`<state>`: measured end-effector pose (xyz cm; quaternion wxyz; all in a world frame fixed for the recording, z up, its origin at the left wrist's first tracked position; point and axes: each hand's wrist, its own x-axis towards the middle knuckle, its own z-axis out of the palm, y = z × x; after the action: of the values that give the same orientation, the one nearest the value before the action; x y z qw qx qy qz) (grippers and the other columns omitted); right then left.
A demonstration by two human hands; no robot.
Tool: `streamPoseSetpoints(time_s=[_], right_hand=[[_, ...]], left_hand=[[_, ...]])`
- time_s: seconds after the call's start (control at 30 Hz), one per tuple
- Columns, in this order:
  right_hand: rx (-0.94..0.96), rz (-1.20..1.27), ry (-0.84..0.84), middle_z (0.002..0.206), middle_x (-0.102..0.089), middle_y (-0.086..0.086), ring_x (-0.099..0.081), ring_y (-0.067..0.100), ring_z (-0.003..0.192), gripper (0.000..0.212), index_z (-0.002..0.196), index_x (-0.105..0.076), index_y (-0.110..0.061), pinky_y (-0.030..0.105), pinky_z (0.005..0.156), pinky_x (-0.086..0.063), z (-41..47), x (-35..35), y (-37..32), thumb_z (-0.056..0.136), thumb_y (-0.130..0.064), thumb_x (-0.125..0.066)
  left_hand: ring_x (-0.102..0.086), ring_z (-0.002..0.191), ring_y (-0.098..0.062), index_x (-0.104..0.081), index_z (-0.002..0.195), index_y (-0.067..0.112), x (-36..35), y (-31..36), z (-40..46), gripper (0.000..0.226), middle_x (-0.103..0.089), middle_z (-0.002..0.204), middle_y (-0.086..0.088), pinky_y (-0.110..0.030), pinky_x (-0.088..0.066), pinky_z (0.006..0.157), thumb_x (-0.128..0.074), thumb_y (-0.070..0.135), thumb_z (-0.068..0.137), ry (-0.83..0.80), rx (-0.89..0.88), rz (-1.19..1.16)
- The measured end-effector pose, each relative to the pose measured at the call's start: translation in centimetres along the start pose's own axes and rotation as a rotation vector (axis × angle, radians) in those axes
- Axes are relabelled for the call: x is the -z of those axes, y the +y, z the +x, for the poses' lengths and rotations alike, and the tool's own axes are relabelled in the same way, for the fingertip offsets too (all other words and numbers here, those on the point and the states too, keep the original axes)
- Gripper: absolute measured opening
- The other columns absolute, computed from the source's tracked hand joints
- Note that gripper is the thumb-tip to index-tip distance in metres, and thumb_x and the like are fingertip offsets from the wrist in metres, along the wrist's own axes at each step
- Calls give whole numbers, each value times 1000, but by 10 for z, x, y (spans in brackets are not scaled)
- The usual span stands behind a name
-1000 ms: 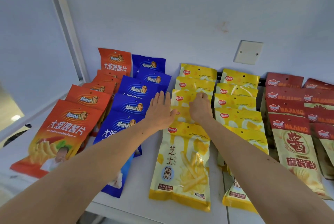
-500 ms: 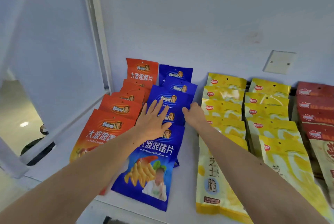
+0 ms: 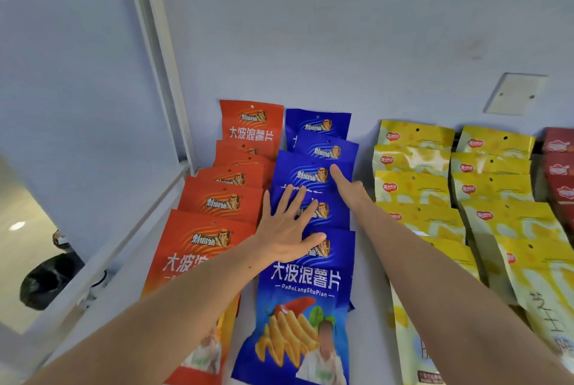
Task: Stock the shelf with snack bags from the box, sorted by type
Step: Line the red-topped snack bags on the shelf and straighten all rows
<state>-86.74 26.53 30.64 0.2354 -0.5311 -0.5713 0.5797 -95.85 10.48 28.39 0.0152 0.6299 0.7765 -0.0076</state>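
Landmark: blue bags [image 3: 313, 263], one overlapping column on the white shelf [image 3: 369, 331], running from the front edge back to the wall [image 3: 341, 27]. Nearest blue bag lies flat at the front, chip print face up. Left hand [image 3: 284, 229] rests flat on the column just behind that front bag, fingers [image 3: 290, 196] straight and spread wide, thumb out to the right, holding nothing. Right hand [image 3: 349, 190] is further back on the same column at its right edge, index finger straight and touching a blue bag near its logo; the other fingers are hidden, can't tell how they sit; nothing seen gripped. Orange bags [image 3: 217, 229] form a column just left of blue, edges touching or overlapping, also front to wall. Yellow bags [image 3: 413, 185] sit right of blue in two columns, with a strip of bare shelf between blue and yellow. Red bags [image 3: 559, 167] are right of the yellow, cut off by the frame. White wall plate [image 3: 515, 94] is above the yellow columns. White frame post [image 3: 155, 52] stands left of the orange column.
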Motion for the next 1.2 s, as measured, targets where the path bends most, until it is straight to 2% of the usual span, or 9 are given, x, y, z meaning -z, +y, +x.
streamPoseSetpoints(time_s=[0.1,0.2,0.37,0.53,0.8,0.97,1.03,1.1,1.2], right_hand=[[-34,23,-23,118,-67,7,-71,22,95,94,134,-44,-14,34,70,-58,13,-1,-2,66,-75,-67],[-29,62,-49,112,-70,5,-71,21,91,75,126,-50,-15,35,70,-57,16,-2,-3,75,-67,-67],[-21,59,-57,109,-70,4,-71,21,87,66,121,-51,-14,32,66,-56,17,-5,-9,78,-62,-67],[-5,39,-75,109,-71,4,-72,21,91,70,123,-51,-14,38,81,-58,19,-7,-9,76,-65,-67],[2,17,-119,112,-70,5,-71,22,93,62,120,-53,-13,33,75,-56,7,1,-11,83,-63,-60],[10,38,-173,110,-71,4,-72,22,93,63,121,-54,-14,38,82,-57,2,-3,-13,82,-64,-61],[19,33,-155,110,-71,4,-72,21,92,63,121,-53,-14,36,79,-58,0,-2,-12,84,-64,-59],[34,21,-125,109,-70,3,-71,18,86,58,117,-52,-13,29,69,-56,-5,1,-11,87,-62,-55],[48,1,-74,99,-66,1,-65,11,72,51,111,-50,-14,23,56,-46,-16,6,-9,91,-60,-49]], left_hand=[[36,141,-24,8,153,34,-7,-2,0,77,29,158,1,-65,12,112,-18,71,92,-13,2,-51],[38,139,-24,8,153,34,-10,-2,-1,77,31,157,1,-62,10,115,-20,70,92,-6,-10,-91],[38,139,-24,8,153,33,-11,-2,1,77,31,157,-1,-57,10,117,-22,69,93,10,-21,-91],[38,139,-24,9,153,33,-12,-2,2,77,32,157,-1,-56,11,117,-21,70,93,-1,-12,-78],[37,139,-26,10,153,31,-7,2,-1,76,32,156,-3,-59,13,115,-18,68,94,-3,-8,-43],[36,140,-26,10,154,27,-4,4,-3,76,30,157,-6,-54,14,117,-21,64,96,-2,14,-63],[35,140,-27,10,154,26,-5,3,-3,76,30,157,-7,-54,14,117,-21,64,96,0,22,-57],[35,141,-27,11,154,26,-6,3,-5,77,30,157,-7,-55,13,116,-19,65,95,9,25,-39],[35,140,-26,11,154,24,-6,3,-11,76,31,156,-8,-55,13,117,-16,64,96,19,31,-24]])
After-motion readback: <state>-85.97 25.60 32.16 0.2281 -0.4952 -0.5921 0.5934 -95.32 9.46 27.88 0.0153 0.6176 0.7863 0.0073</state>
